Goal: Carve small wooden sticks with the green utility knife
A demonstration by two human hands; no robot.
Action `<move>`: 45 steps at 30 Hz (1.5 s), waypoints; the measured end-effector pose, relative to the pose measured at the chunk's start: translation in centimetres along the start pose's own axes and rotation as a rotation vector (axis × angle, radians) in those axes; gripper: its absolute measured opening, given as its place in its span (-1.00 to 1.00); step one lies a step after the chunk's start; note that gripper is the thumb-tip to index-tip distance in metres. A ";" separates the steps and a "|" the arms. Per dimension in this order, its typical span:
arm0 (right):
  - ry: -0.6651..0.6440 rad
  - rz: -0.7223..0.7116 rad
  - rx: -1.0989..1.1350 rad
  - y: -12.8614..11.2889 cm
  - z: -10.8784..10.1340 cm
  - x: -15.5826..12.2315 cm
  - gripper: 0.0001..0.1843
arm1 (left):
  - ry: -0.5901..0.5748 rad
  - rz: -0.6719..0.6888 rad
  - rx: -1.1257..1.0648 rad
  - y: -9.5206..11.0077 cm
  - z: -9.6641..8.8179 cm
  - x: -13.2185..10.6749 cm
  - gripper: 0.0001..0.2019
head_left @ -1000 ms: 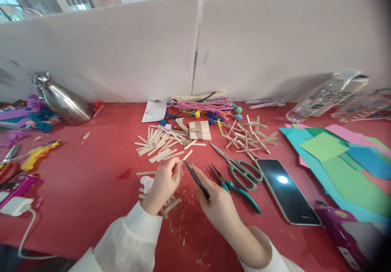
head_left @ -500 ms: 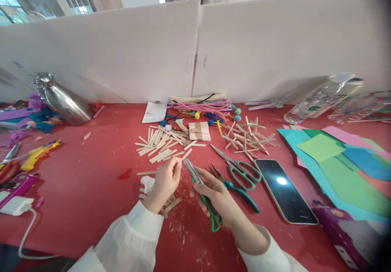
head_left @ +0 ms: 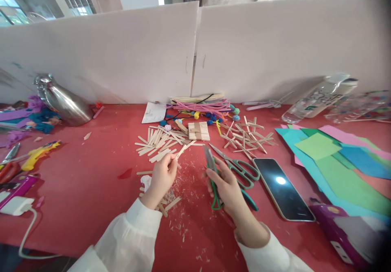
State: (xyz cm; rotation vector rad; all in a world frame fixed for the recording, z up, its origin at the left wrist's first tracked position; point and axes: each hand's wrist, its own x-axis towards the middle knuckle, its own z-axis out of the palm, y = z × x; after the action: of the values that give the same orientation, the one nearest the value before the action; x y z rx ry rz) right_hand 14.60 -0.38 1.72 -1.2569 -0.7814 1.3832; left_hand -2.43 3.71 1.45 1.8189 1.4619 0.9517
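Note:
My left hand (head_left: 161, 177) pinches a thin wooden craft stick (head_left: 181, 151), its tip pointing up and right. A green-handled utility knife (head_left: 210, 160) is gripped in my right hand (head_left: 226, 184), blade end upward, apart from the stick. Wood shavings (head_left: 180, 200) litter the red table below and between my hands. Beyond my left hand lies a loose heap of craft sticks (head_left: 157, 141), with a bundled stack of sticks (head_left: 199, 131) beside it. Green-handled scissors (head_left: 244, 172) lie just past my right hand, which partly covers a teal-handled tool (head_left: 249, 200).
A phone (head_left: 284, 190) lies to the right, with coloured paper (head_left: 339, 162) and a purple glue gun (head_left: 339, 233) beyond it. A steel jug (head_left: 65, 98) and a plastic bottle (head_left: 316, 98) lean against the white partition (head_left: 122, 56). Pipe cleaners (head_left: 200, 105) sit at the back.
My right hand has moved right and slightly up with the knife, away from the stick. My left hand has shifted slightly left, still pinching the stick.

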 end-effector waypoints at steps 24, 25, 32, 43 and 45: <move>0.002 -0.100 -0.276 0.1 0.2 -0.6 -0.70 | -0.432 -0.045 -0.275 1.4 1.3 -1.5 -0.77; 0.002 -0.096 -0.274 0.1 0.2 -0.7 -0.70 | -0.433 -0.042 -0.262 1.5 1.2 -1.5 -0.76; -0.004 -0.077 -0.245 0.0 0.2 -0.8 -0.69 | -0.387 -0.053 -0.216 1.6 1.0 -1.7 -0.66; 0.018 -0.077 -0.178 -0.1 -0.2 -0.5 -0.69 | -0.330 -0.123 -0.340 1.3 0.6 -0.8 -0.76; 0.032 -0.082 -0.180 -0.1 -0.3 -0.5 -0.69 | -0.403 -0.085 -0.308 1.6 0.4 -1.0 -0.72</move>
State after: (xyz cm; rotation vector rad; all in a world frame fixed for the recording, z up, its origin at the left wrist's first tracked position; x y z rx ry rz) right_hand 14.84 -0.91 1.89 -1.3666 -0.9409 1.2458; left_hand -1.35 2.39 2.36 1.5934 1.0703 0.6750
